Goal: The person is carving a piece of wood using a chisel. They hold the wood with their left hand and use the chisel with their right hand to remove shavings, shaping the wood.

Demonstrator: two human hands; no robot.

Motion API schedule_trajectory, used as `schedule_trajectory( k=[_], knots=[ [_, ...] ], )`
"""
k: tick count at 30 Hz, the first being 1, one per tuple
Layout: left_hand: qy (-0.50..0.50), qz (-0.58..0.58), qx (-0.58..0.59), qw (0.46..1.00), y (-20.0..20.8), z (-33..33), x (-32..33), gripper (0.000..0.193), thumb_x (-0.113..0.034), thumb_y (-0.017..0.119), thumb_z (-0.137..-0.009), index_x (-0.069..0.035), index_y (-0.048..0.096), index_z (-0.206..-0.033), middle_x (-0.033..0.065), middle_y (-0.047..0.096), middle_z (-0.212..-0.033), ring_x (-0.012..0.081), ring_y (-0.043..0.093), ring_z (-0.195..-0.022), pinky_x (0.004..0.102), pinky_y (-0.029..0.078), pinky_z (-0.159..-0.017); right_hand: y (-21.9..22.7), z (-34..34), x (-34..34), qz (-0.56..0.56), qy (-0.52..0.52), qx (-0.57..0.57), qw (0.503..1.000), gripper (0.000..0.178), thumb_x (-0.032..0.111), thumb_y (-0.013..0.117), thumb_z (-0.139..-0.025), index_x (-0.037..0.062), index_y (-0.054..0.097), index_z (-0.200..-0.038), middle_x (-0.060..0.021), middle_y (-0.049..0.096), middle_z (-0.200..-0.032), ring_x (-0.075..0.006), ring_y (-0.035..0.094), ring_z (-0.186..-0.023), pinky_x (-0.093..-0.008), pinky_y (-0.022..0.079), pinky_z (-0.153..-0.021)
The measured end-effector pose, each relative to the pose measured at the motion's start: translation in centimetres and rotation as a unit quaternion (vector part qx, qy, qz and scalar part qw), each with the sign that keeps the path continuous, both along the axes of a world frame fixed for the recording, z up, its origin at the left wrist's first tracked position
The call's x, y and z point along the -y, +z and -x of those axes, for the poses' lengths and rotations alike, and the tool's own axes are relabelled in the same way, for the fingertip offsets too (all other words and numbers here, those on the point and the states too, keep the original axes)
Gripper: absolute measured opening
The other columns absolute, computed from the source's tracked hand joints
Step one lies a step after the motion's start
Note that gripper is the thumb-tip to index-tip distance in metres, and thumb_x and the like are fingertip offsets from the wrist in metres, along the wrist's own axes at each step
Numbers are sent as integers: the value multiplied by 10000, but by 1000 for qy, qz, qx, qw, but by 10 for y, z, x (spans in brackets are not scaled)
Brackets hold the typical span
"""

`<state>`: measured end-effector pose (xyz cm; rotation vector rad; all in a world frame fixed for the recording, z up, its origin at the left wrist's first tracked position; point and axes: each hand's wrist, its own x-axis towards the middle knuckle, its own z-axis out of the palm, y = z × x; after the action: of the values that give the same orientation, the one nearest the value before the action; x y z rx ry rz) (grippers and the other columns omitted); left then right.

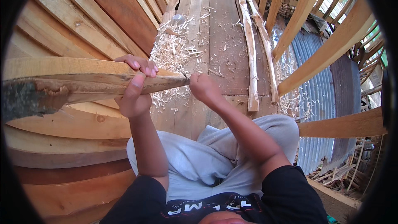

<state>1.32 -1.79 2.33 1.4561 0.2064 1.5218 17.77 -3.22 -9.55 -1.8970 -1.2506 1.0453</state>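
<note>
A long piece of timber (83, 69) reaches in from the left, tapering to a narrow end in front of me. Rough dark bark covers part of its lower left side. My left hand (136, 84) is closed around it near the tapered part, with the fingers over the top and the thumb on the near side. My right hand (204, 87) is closed in a fist right at the narrow tip. A small dark sliver (185, 75) shows between that fist and the wood; what the fist holds is mostly hidden.
Curly wood shavings (172, 52) are heaped on the plank floor (226, 64), beside a clear cup-like object (178, 19). Two pale, rough strips of wood (249, 49) lie lengthwise on the right. Slatted wooden rails (325, 58) and corrugated metal sheets (313, 83) are farther right; a board wall (89, 16) stands left.
</note>
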Motion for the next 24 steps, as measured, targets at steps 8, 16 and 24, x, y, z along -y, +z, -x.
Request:
schedule_trajectory(
  k=[8,16,24],
  knots=[
    [-34,3,28,999,0,17,-2,276,-93,578,-773,-15,488,-1021,121,528,-832,207,520,-775,398,437,-799,67,15,23,-40,83,20,996,535,315,320,-925,-125,611,-832,-385,588,-859,-521,598,-866,-535,454,-836],
    [16,16,-7,1000,1,6,2,301,-199,579,-780,-48,481,-1020,99,509,-823,207,503,-769,393,416,-778,-5,12,-3,-50,5,27,998,554,316,307,-933,-108,645,-820,-359,609,-848,-524,596,-840,-540,457,-840],
    [-94,-14,17,995,-4,12,-2,279,-131,605,-764,-31,476,-990,116,533,-815,203,524,-762,403,438,-790,39,-4,20,-25,27,131,991,565,334,317,-954,-80,653,-771,-304,633,-802,-478,622,-791,-537,473,-803]
  ],
)
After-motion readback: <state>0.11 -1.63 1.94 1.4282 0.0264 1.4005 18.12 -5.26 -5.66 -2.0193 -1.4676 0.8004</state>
